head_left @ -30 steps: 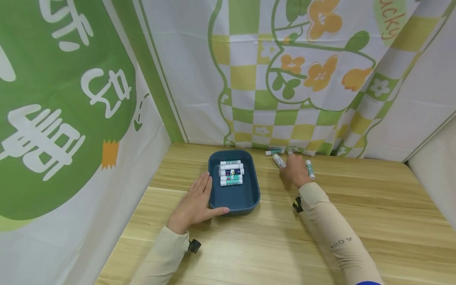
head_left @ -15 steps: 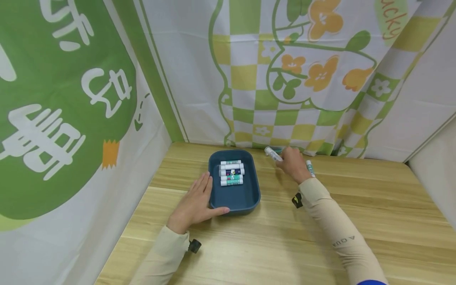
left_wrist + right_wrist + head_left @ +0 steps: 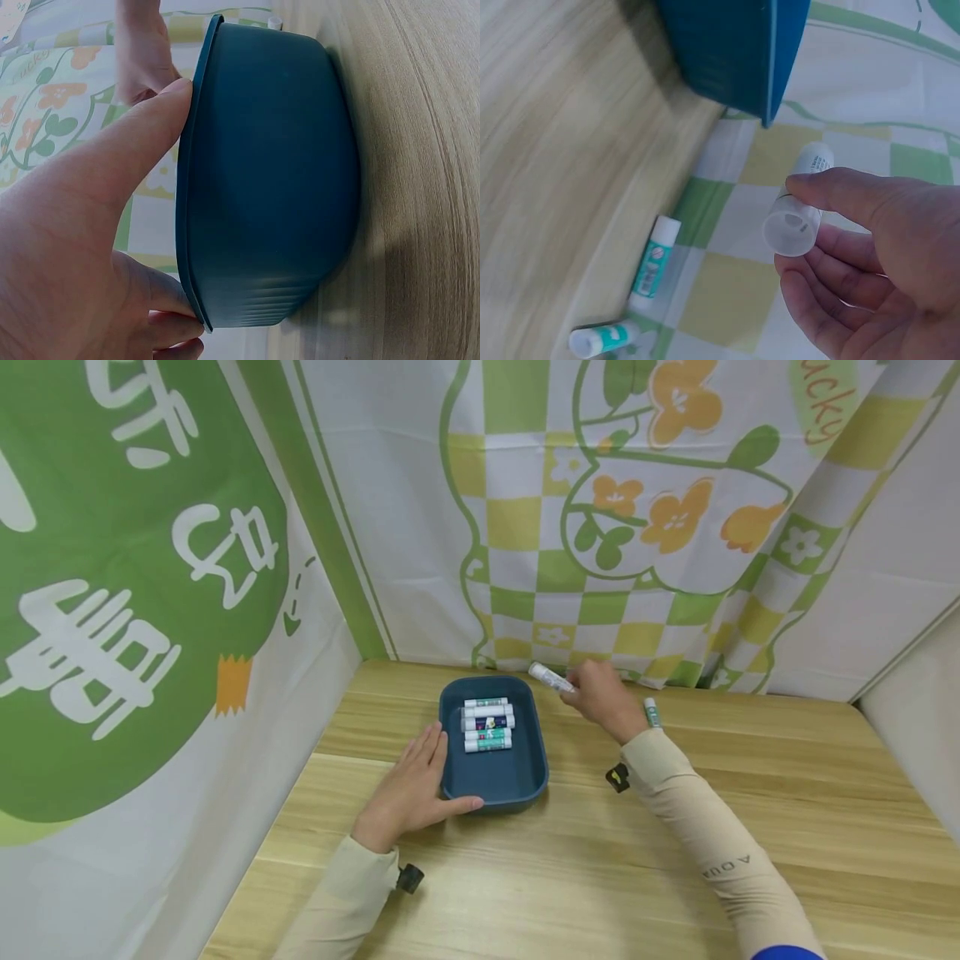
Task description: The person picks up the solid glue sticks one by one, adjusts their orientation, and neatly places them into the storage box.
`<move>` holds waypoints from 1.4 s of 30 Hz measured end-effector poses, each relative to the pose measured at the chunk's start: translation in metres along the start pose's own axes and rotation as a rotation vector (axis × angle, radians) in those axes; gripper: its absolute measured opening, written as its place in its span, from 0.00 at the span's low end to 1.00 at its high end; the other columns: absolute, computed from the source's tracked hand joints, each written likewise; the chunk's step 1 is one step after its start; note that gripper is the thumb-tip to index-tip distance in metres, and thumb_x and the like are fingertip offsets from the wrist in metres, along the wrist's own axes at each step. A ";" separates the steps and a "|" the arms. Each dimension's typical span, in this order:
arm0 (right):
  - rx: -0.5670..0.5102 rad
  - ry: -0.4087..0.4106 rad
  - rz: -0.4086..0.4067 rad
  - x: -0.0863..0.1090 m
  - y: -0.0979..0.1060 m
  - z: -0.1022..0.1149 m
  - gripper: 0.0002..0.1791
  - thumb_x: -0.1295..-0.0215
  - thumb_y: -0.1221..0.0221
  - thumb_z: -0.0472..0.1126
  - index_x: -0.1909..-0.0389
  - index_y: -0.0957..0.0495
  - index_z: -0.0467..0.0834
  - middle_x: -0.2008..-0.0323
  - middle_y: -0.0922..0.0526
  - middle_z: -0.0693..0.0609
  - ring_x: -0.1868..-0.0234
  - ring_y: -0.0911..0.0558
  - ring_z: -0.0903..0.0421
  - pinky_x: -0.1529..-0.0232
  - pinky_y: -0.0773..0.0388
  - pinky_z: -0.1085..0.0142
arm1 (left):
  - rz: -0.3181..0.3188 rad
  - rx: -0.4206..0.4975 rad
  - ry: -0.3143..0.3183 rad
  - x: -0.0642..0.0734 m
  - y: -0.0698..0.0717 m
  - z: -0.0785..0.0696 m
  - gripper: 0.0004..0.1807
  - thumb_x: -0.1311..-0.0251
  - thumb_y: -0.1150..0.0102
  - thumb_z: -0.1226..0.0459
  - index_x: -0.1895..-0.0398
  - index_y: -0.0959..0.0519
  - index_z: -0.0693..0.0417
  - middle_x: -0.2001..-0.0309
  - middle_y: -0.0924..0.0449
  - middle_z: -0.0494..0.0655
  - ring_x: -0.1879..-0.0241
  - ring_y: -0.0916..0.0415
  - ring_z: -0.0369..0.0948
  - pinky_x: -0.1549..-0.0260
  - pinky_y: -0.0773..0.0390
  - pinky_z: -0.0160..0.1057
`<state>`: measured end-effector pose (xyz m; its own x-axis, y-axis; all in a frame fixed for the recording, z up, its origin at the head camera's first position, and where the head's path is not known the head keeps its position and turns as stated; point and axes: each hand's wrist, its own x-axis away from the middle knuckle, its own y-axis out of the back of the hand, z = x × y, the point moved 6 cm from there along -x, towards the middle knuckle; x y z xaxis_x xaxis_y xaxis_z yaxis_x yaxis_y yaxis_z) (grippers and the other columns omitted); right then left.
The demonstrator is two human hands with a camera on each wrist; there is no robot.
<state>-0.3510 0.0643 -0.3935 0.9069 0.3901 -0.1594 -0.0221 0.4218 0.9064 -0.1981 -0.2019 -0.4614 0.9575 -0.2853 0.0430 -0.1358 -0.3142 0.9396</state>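
While the left hand [image 3: 405,793] rests, thumb and fingers outstretched, against the near and left sides of the blue tray [image 3: 498,779], the right hand [image 3: 606,697] pinches a white tube [image 3: 550,677] beside the tray's far right corner, other tubes [image 3: 488,735] lying inside it.

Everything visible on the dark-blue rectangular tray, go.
The dark-blue, round-cornered rectangular tray looks like plastic: open-topped, with a thin lip and some outer ribbing. It stands upright on the light wood-grain table. White cylindrical tubes, some teal-labelled, lie side by side inside. The left grip rests against it, thumb at the near rim, fingers along its left side.
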 end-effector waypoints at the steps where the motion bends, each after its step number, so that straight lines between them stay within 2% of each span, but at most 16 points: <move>1: 0.008 0.015 -0.006 0.000 0.001 0.003 0.08 0.34 0.33 0.36 0.71 0.12 0.36 0.81 0.19 0.49 0.82 0.30 0.58 0.80 0.34 0.67 | 0.000 0.000 0.001 0.000 0.000 0.000 0.68 0.40 0.41 0.26 0.16 0.52 0.68 0.14 0.61 0.64 0.13 0.62 0.58 0.15 0.51 0.58; 4: 0.015 0.046 -0.018 -0.001 0.002 0.011 0.06 0.35 0.32 0.36 0.68 0.11 0.35 0.76 0.14 0.46 0.80 0.26 0.56 0.79 0.30 0.66 | 0.002 0.000 0.000 0.000 0.000 0.000 0.68 0.40 0.41 0.26 0.16 0.52 0.68 0.14 0.61 0.64 0.13 0.62 0.58 0.16 0.51 0.59; 12: -0.014 0.141 -0.022 0.000 -0.002 0.031 0.04 0.38 0.30 0.34 0.65 0.11 0.35 0.71 0.11 0.44 0.77 0.22 0.56 0.74 0.23 0.64 | 0.006 0.006 0.005 0.000 0.000 0.000 0.69 0.40 0.41 0.26 0.16 0.53 0.69 0.14 0.61 0.64 0.13 0.63 0.58 0.15 0.52 0.58; 17: -0.027 0.205 0.022 0.002 -0.008 0.042 0.05 0.35 0.30 0.35 0.63 0.11 0.37 0.69 0.10 0.45 0.77 0.22 0.58 0.71 0.20 0.62 | 0.001 0.001 0.005 0.000 -0.001 0.001 0.69 0.40 0.42 0.26 0.16 0.52 0.69 0.14 0.60 0.65 0.13 0.62 0.58 0.15 0.51 0.58; 23: -0.038 0.269 0.107 0.005 -0.017 0.055 0.03 0.33 0.30 0.36 0.62 0.11 0.39 0.64 0.09 0.46 0.67 0.15 0.56 0.61 0.14 0.57 | -0.005 -0.005 0.005 -0.001 -0.001 0.002 0.69 0.40 0.42 0.25 0.16 0.52 0.69 0.14 0.60 0.64 0.13 0.62 0.58 0.15 0.51 0.58; 28: -0.003 0.376 0.121 0.009 -0.024 0.067 0.02 0.35 0.29 0.34 0.64 0.12 0.39 0.63 0.09 0.46 0.62 0.12 0.53 0.58 0.13 0.56 | -0.001 -0.005 0.010 -0.001 -0.001 0.002 0.69 0.41 0.43 0.24 0.16 0.52 0.69 0.14 0.60 0.64 0.13 0.62 0.57 0.15 0.51 0.57; 32: 0.034 0.448 0.129 0.012 -0.033 0.074 0.04 0.36 0.27 0.34 0.65 0.14 0.39 0.65 0.10 0.47 0.65 0.15 0.56 0.61 0.15 0.59 | 0.006 0.001 0.010 -0.001 -0.001 0.001 0.69 0.40 0.43 0.25 0.16 0.53 0.68 0.14 0.61 0.63 0.13 0.63 0.57 0.15 0.52 0.57; 36: 0.082 0.491 0.154 0.013 -0.044 0.080 0.05 0.37 0.26 0.35 0.68 0.15 0.41 0.70 0.13 0.50 0.71 0.24 0.60 0.68 0.22 0.64 | 0.009 0.004 0.006 0.000 -0.001 0.001 0.68 0.40 0.43 0.25 0.16 0.53 0.68 0.14 0.61 0.63 0.13 0.63 0.57 0.15 0.53 0.57; 42: 0.114 0.538 0.194 0.015 -0.058 0.085 0.05 0.37 0.27 0.35 0.69 0.14 0.42 0.69 0.13 0.52 0.71 0.25 0.62 0.68 0.22 0.67 | 0.007 0.013 0.004 0.000 -0.001 0.001 0.68 0.39 0.43 0.25 0.16 0.53 0.68 0.14 0.61 0.64 0.13 0.63 0.57 0.15 0.52 0.58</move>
<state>-0.3002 -0.0241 -0.4146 0.5489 0.8248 -0.1356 -0.0942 0.2223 0.9704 -0.1985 -0.2023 -0.4629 0.9574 -0.2843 0.0509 -0.1459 -0.3238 0.9348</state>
